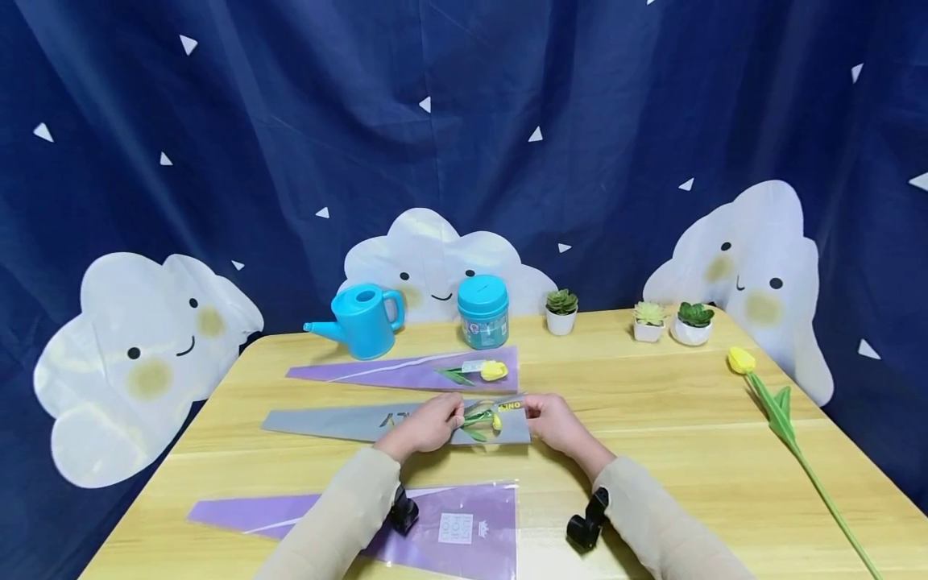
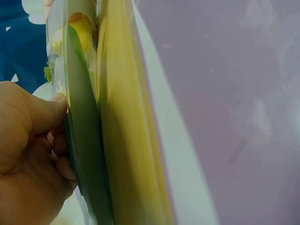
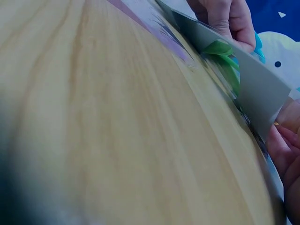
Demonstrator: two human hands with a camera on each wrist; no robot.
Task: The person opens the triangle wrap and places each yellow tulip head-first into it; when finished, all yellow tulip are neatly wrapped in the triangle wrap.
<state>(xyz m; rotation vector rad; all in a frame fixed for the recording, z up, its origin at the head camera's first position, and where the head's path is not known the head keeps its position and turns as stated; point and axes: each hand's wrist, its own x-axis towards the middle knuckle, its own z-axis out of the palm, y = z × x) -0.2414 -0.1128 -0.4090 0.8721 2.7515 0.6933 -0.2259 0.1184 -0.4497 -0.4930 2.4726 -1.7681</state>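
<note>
A grey flower sleeve (image 1: 326, 422) with gold lettering lies across the middle of the table, its wide end to the right. Inside its see-through part shows a yellow tulip (image 1: 496, 421) with green leaves. My left hand (image 1: 433, 422) pinches the sleeve beside the tulip's leaves; in the left wrist view the thumb and curled fingers of that hand (image 2: 28, 145) grip the sleeve's edge. At the wide end, my right hand (image 1: 557, 423) holds the upper corner. The right wrist view has the sleeve (image 3: 262, 84) tilted up off the wood, the right fingers partly hidden behind it.
Behind lies a purple sleeve (image 1: 362, 371) with a yellow tulip (image 1: 495, 370); another purple sleeve (image 1: 428, 524) lies in front, under the left forearm. A loose tulip (image 1: 783, 423) rests at right. Along the back stand a watering can (image 1: 366, 322), a blue-lidded jar (image 1: 483, 314) and several potted succulents (image 1: 561, 312).
</note>
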